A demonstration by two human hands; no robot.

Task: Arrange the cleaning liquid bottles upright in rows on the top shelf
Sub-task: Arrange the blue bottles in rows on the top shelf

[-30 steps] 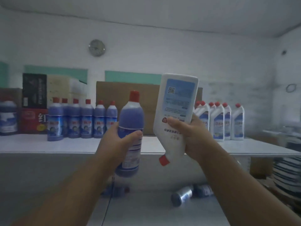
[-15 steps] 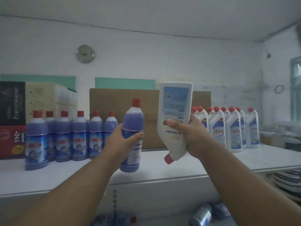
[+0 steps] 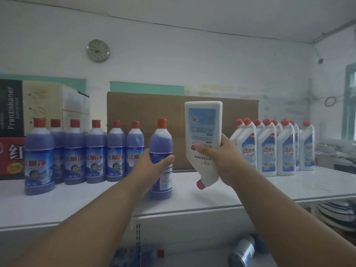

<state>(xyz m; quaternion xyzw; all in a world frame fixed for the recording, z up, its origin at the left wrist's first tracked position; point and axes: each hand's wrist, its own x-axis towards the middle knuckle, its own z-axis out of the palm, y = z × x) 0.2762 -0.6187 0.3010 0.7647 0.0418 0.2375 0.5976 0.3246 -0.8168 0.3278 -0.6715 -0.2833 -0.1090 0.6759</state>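
A: Where do the two bottles sit right now?

B: The left hand (image 3: 152, 166) wraps its fingers and thumb round the red-capped, blue-filled plastic bottle (image 3: 161, 160). That bottle is upright, long axis vertical, its base at or just above the white top shelf (image 3: 212, 197); I cannot tell whether it touches. It sits at the 3 o'clock end of the row of matching blue bottles (image 3: 84, 151), just beside the last one.

A: And the other one?

B: The right hand (image 3: 221, 160) grips the white plastic bottle with the blue back label (image 3: 203, 139) round its lower body, thumb across the front. It is upside down: red cap toward 6 o'clock, flat base toward 12, slightly tilted, held clear of the shelf.

A: So what does the next move turn on?

B: I judge it is that inversion. The cluster of upright white bottles (image 3: 275, 149) stands at 3 o'clock from the right hand, near it, so that hand is the nearer one. The bottle needs its long axis swung round, cap to 12 o'clock, before it goes down.

A: Anything left over?

B: More bottles (image 3: 244, 251) lie on their sides on a lower surface at 6 o'clock.
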